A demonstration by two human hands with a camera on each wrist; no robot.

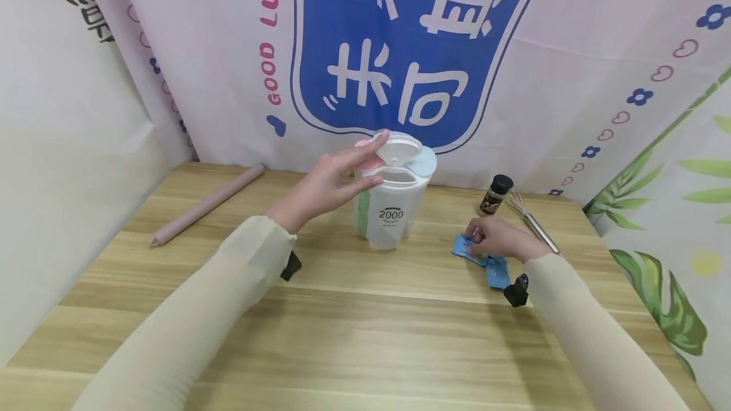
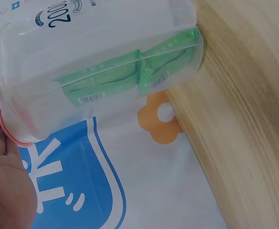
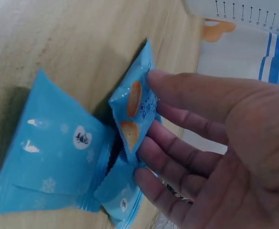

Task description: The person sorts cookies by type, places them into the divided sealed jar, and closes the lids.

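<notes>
A clear storage container (image 1: 394,211) marked 2000 stands upright, its white flip lid (image 1: 400,150) raised over an opening. Green packets (image 2: 108,76) show through its wall. With index finger and thumb spread, my left hand (image 1: 328,186) touches the container's top by the raised lid; in the left wrist view some of its fingers lie at the pink lid's rim (image 2: 10,131). My right hand (image 1: 499,238) pinches a small blue snack packet (image 3: 134,102) between thumb and fingers. Another blue packet (image 3: 53,152) lies on the table beside it, and a further one (image 3: 123,191) sits underneath.
Behind the right hand stand a black-capped seasoning bottle (image 1: 494,194) and a wire whisk (image 1: 535,224). A pinkish rolling pin (image 1: 208,205) lies at the table's far left. A printed cloth (image 1: 228,81) hangs along the back edge of the wooden table (image 1: 365,335).
</notes>
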